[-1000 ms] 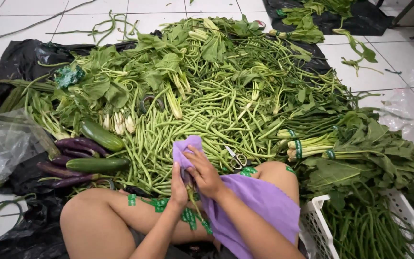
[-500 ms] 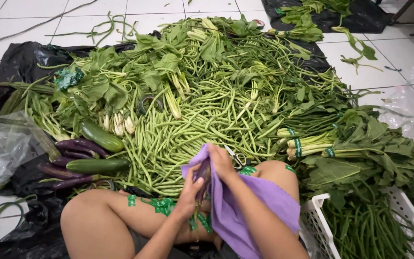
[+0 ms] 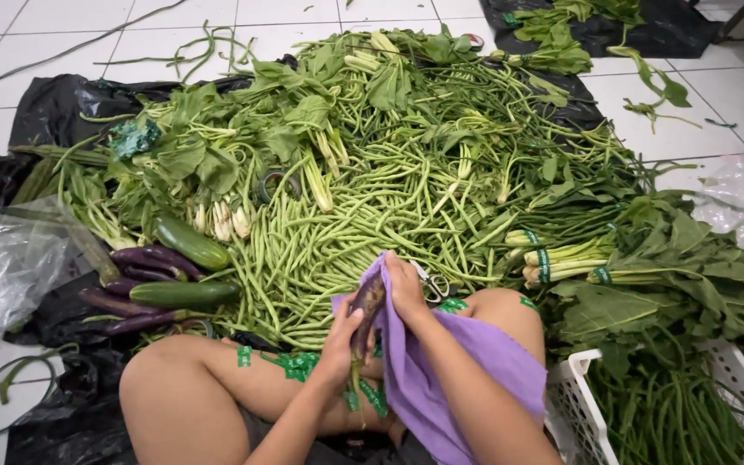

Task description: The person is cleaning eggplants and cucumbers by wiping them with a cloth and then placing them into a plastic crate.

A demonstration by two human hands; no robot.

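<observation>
Purple cloth held between both hands.

2 cucumbers, approx 4 eggplants, 1 white crate, 1 purple cloth, 2 hands.

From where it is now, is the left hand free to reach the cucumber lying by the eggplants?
Probably not right away: the left hand is gripping a dark vegetable in the purple cloth. The path to the cucumber looks open.

White tiled floor carries black plastic sheets under vegetables.
</observation>
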